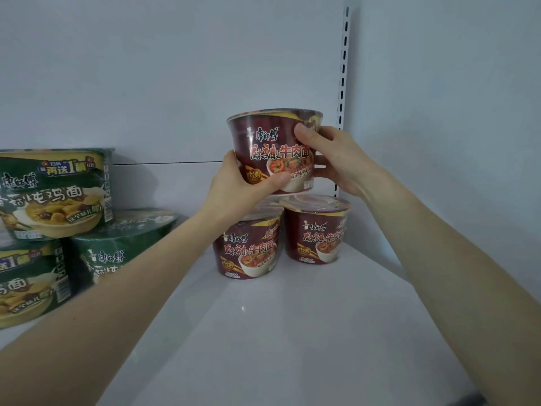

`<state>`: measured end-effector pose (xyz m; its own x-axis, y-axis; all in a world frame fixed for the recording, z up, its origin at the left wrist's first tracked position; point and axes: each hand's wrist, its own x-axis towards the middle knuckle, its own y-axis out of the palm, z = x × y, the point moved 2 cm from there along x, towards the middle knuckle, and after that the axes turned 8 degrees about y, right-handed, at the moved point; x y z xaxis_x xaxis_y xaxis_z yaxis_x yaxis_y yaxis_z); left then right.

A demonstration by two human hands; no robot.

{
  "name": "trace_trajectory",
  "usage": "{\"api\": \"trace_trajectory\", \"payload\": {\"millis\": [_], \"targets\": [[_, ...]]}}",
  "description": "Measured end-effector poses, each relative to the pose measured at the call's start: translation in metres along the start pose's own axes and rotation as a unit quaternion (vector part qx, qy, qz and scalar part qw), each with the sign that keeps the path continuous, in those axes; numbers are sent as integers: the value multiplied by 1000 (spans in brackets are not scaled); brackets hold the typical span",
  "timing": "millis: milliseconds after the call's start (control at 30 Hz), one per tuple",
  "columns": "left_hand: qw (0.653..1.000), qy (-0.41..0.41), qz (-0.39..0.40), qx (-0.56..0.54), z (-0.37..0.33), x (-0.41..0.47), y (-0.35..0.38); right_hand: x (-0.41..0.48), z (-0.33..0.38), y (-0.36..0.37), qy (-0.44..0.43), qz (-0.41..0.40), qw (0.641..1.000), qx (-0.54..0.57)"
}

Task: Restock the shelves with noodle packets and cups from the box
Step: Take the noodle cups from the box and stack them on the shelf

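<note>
A dark red noodle cup (270, 142) is held upright between both hands, resting on or just above the lids of two matching red cups, one (248, 250) at the left and one (317, 232) at the right, at the back right of the white shelf (292, 332). My left hand (243, 183) grips its lower left side, thumb across the front. Around its right side wraps my right hand (330, 158), thumb near the rim. Whether the held cup touches the lids below is hidden by the hands.
Green noodle cups stand at the left: one (55, 191) stacked on another (29, 282), with a third (117, 244) beside them. A slotted shelf upright (342, 92) runs up the back right corner. The box is out of view.
</note>
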<state>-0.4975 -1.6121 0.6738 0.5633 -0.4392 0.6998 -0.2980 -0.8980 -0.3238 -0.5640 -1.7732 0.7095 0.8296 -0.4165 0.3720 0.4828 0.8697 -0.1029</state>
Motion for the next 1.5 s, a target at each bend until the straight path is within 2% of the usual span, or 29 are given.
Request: {"api": "trace_trajectory", "payload": {"millis": [67,133,167,233,300,400,533,767,1500], "targets": [[994,24,17,109,1,-12,-3,3,-6,-4,7,-6,1000,24],[954,146,21,262,3,-33,-4,6,-14,-8,14,-14,999,41],[927,224,49,295,4,-46,-2,7,-17,-9,16,-15,999,47],[893,312,148,288,13,-71,1,10,-24,-11,21,-18,998,55],[873,305,286,251,21,-94,6,14,-31,-12,27,-22,998,55],[875,191,404,187,30,-120,10,16,-42,-9,34,-14,997,67],[890,126,411,151,40,-127,11,16,-47,-6,41,14,995,87],[894,114,409,145,39,-129,13,23,-52,-17,62,85,992,70],[895,88,414,142,41,-129,13,21,-50,-8,68,110,988,81]]}}
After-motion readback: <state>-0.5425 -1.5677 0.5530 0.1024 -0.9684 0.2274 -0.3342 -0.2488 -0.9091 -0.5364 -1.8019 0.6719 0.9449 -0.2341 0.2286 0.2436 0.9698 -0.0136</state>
